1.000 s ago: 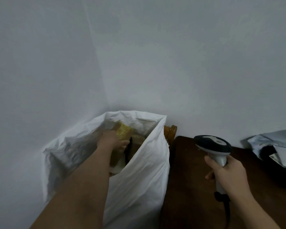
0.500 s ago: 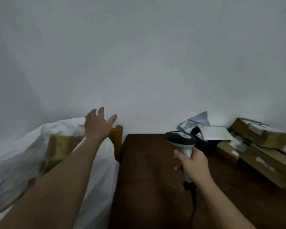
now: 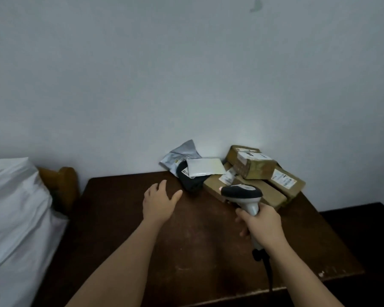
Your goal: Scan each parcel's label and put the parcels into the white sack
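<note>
Here, the empty left hand [image 3: 159, 201] — fingers spread — nears the far-corner parcels [image 3: 248, 173]; the right hand [image 3: 261, 224], gripping the scanner [image 3: 242, 193], could topple the stack.

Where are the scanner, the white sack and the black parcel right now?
scanner [image 3: 242, 192]: head view, on its dark head.
white sack [image 3: 16, 209]: head view, on its side wall at left.
black parcel [image 3: 190, 182]: head view, on its exposed black front.

No text is legible. White printed labels stand on the cardboard boxes [image 3: 253, 165] at the far right of the table [image 3: 186, 240] and on the black mailer [image 3: 190, 181]; their print is too blurred to read.
</note>
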